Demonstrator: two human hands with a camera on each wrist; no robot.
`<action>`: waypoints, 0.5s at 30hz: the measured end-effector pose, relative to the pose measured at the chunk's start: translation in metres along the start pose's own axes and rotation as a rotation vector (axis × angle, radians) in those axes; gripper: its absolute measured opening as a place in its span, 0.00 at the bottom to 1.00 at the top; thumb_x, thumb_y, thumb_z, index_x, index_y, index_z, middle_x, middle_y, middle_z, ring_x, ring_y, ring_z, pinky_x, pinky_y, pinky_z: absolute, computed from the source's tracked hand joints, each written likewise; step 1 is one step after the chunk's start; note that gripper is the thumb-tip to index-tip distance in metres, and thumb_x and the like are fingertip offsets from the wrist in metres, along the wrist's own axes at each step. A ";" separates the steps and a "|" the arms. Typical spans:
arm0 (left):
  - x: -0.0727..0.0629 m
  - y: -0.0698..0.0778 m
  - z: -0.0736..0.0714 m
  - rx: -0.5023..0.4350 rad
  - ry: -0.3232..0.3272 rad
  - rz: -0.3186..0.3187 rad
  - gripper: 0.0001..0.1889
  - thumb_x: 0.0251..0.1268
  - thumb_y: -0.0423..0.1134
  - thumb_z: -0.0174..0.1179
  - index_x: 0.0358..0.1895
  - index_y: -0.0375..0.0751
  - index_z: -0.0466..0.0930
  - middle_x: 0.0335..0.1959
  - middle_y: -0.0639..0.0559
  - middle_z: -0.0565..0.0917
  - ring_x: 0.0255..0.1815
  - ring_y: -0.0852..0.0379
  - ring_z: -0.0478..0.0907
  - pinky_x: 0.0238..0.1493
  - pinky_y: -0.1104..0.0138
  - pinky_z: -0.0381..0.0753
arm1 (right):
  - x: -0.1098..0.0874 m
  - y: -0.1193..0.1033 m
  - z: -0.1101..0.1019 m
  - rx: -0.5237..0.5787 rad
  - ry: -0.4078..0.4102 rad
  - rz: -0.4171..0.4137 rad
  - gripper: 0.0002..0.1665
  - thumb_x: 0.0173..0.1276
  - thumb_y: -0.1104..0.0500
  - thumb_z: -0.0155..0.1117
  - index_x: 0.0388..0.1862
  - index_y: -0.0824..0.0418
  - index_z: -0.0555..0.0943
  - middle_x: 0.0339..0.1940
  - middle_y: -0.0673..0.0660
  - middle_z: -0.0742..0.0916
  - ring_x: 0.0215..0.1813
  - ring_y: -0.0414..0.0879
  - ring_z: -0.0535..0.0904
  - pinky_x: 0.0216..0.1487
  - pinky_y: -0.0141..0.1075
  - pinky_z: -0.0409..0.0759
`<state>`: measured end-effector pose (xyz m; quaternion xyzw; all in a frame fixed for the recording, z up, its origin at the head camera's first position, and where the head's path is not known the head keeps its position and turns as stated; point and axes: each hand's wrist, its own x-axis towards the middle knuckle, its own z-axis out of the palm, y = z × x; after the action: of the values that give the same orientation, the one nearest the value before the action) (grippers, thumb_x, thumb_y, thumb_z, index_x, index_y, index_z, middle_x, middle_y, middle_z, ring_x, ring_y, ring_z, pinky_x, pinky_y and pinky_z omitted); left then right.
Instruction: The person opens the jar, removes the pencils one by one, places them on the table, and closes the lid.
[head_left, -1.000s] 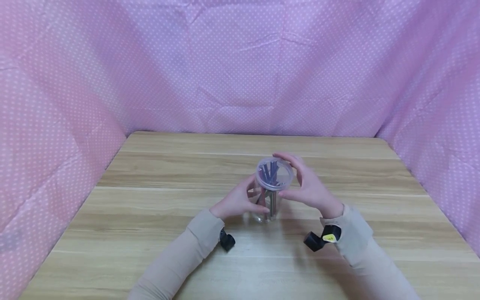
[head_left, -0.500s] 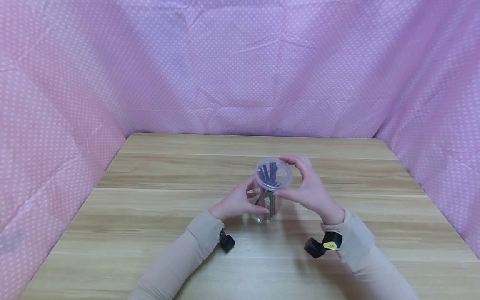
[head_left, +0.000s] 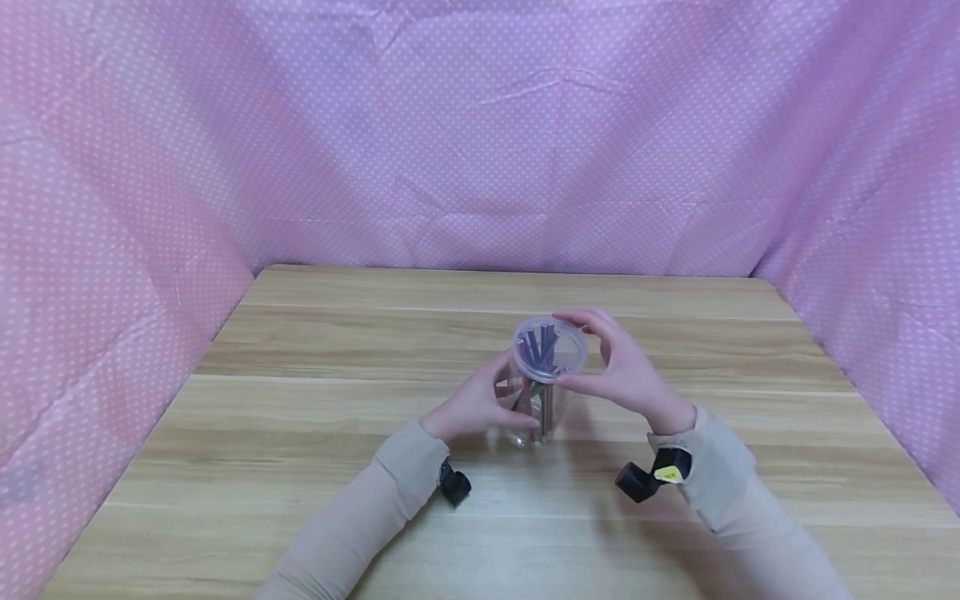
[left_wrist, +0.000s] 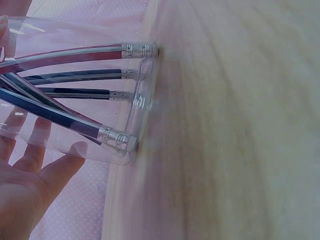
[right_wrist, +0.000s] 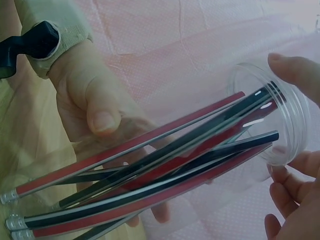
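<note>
A clear plastic jar (head_left: 559, 408) stands upright on the table, holding several striped pencils (right_wrist: 165, 172), some red, some black. Their metal-banded eraser ends are at the bottom, as the left wrist view shows. A clear round lid (head_left: 572, 354) sits on top of the jar. My left hand (head_left: 474, 406) grips the jar's body from the left, thumb at the near side and fingers round the back. From the right, my right hand (head_left: 626, 375) pinches the lid's rim, with the thumb on the near edge and the fingers on the far edge.
The wood-grain table (head_left: 337, 333) has pink dotted cloth (head_left: 480, 142) hanging behind it and along both sides. Black wrist cameras (head_left: 637, 482) hang below both beige cuffs, close over the tabletop.
My right hand turned slightly at the lid, fingertips shifting along the rim, then moved back part way; its wrist sits a little farther right. The left hand and jar stay nearly in place.
</note>
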<state>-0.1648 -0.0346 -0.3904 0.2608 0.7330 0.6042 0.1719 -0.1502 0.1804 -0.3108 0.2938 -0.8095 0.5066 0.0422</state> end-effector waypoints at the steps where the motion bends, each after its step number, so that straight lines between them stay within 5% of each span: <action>1: 0.000 0.000 0.000 0.000 -0.002 0.001 0.51 0.42 0.28 0.74 0.72 0.56 0.56 0.68 0.51 0.67 0.67 0.45 0.66 0.64 0.58 0.72 | 0.001 0.001 0.000 0.012 -0.006 -0.008 0.42 0.46 0.72 0.73 0.63 0.69 0.69 0.57 0.63 0.75 0.55 0.37 0.67 0.57 0.21 0.68; 7: 0.001 -0.004 -0.003 0.006 -0.007 -0.001 0.52 0.42 0.29 0.74 0.72 0.58 0.55 0.69 0.51 0.66 0.67 0.44 0.66 0.64 0.58 0.72 | 0.006 0.006 0.001 0.085 -0.036 -0.096 0.40 0.45 0.76 0.70 0.61 0.75 0.68 0.53 0.64 0.75 0.54 0.36 0.69 0.58 0.21 0.68; 15: 0.004 -0.008 -0.006 0.023 -0.017 0.023 0.53 0.41 0.31 0.75 0.72 0.59 0.54 0.68 0.52 0.66 0.68 0.46 0.66 0.64 0.59 0.73 | 0.010 0.010 0.000 0.189 -0.094 -0.127 0.41 0.47 0.75 0.69 0.62 0.79 0.65 0.53 0.51 0.74 0.54 0.38 0.71 0.58 0.26 0.68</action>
<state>-0.1728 -0.0384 -0.3969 0.2764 0.7355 0.5954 0.1679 -0.1639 0.1794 -0.3155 0.3706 -0.7389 0.5627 0.0084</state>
